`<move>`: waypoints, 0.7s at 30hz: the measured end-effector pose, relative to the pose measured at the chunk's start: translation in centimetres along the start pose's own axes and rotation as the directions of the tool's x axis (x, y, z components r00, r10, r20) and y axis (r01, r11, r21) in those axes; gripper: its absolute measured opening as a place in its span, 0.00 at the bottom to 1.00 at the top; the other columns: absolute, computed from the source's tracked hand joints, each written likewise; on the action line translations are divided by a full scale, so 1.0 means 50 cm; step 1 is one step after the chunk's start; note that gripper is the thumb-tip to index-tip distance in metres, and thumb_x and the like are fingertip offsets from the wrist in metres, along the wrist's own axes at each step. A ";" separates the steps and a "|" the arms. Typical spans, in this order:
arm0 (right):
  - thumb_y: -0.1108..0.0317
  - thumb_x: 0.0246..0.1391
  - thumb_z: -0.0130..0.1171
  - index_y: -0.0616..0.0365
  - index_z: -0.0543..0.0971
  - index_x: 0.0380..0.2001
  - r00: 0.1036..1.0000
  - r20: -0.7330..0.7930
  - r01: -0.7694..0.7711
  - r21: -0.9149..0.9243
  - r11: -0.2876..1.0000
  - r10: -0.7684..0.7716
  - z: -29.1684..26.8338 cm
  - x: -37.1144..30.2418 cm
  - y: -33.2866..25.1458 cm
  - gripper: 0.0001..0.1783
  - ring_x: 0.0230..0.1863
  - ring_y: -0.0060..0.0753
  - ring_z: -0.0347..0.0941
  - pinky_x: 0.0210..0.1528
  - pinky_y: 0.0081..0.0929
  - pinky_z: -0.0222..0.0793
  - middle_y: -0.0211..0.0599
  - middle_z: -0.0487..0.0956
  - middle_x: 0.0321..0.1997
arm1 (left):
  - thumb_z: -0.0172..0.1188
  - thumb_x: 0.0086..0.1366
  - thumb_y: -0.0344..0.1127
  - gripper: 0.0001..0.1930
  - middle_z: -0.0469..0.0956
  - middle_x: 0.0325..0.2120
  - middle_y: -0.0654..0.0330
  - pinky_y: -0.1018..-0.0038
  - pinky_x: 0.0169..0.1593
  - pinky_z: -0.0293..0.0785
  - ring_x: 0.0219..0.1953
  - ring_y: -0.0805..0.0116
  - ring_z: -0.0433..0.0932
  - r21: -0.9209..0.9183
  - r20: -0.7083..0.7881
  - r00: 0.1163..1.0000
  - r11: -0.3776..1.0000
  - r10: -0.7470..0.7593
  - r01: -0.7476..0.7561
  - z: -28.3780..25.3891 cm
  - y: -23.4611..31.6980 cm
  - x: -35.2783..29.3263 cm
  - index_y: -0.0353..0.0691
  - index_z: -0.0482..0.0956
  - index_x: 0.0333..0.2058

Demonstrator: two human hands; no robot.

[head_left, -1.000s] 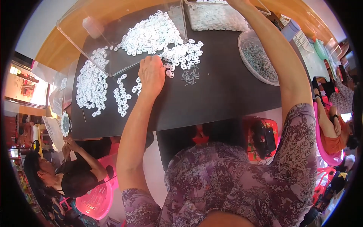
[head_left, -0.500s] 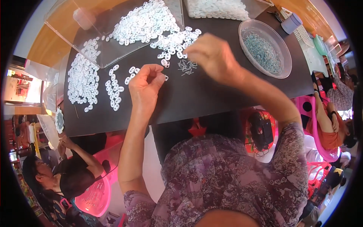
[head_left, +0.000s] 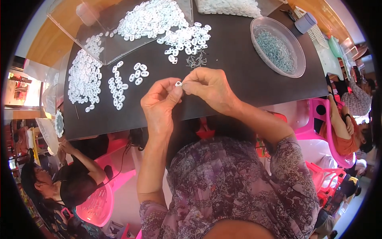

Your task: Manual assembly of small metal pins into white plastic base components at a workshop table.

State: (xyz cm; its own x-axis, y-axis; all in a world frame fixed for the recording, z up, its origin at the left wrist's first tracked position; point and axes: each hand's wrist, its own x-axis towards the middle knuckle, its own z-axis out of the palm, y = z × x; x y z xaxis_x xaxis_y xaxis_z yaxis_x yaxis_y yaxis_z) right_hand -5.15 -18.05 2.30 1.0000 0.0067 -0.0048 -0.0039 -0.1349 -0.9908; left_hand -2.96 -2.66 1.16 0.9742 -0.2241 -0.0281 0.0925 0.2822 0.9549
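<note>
Fingers of your left hand point(head_left: 157, 103) are closed in a pinch, thumb against index, on a small white piece point(head_left: 178, 84) held above the near part of the dark table point(head_left: 232, 47). Thumb and index of your right hand point(head_left: 211, 88) are drawn together at the piece's right side; whether they grip anything is too small to tell. Just beyond your hands lies a small pile of grey pins point(head_left: 196, 61), with a loose heap of white pieces point(head_left: 186, 41) behind it. To the left you have a small cluster point(head_left: 138, 73), a column of pieces point(head_left: 117, 89) and a larger spread point(head_left: 83, 81). A clear tray point(head_left: 104, 63) contains a big white heap point(head_left: 151, 19). A round clear bowl point(head_left: 299, 51) of grey pins stands to your right.
</note>
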 end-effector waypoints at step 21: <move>0.75 0.37 0.56 0.54 0.78 0.21 0.756 0.120 0.477 -0.775 0.415 -0.643 -0.069 0.053 0.071 0.04 0.31 0.38 0.67 0.33 0.33 0.63 0.34 0.71 0.24 | 0.59 0.61 0.31 0.07 0.76 0.25 0.62 0.82 0.29 0.67 0.25 0.77 0.72 -0.031 -0.010 1.000 0.999 0.022 -0.022 -0.009 -0.041 -0.027 0.33 0.76 0.32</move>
State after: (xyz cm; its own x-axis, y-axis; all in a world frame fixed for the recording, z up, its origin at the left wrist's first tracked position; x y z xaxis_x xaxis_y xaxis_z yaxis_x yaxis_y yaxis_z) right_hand -2.47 -21.92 -0.79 0.7575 0.2110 0.6178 0.4807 -0.8206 -0.3092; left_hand -4.39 -2.53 -0.91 0.9779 -0.2087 -0.0100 0.0771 0.3156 0.9458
